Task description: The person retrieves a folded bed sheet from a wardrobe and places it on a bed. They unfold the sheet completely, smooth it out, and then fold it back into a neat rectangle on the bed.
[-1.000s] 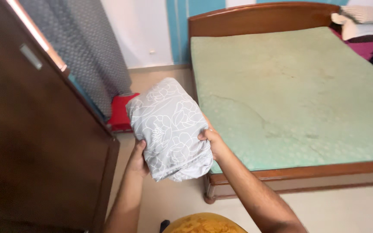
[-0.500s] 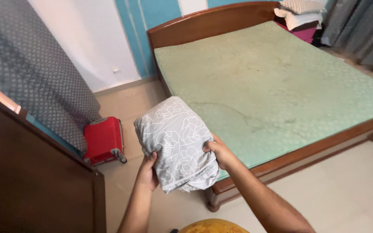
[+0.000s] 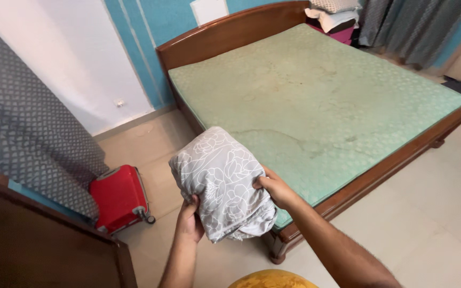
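A folded grey bedsheet (image 3: 221, 181) with a white flower pattern is held out in front of me with both hands. My left hand (image 3: 190, 218) grips its lower left edge from beneath. My right hand (image 3: 274, 188) clasps its right side. The bundle hangs over the floor just off the near corner of a bed with a bare green mattress (image 3: 316, 101) and a dark wooden frame (image 3: 380, 170).
A red suitcase (image 3: 117, 197) lies on the tiled floor to the left, below a grey patterned curtain (image 3: 22, 128). A dark wooden cabinet (image 3: 38, 245) fills the lower left. Folded linen (image 3: 332, 13) is piled beyond the bed's far corner. A yellow rounded object (image 3: 273, 280) sits at the bottom.
My view has swung to the right, away from the cabinet and toward the bed. The sheet stays held in both hands, now nearer the bed's corner.
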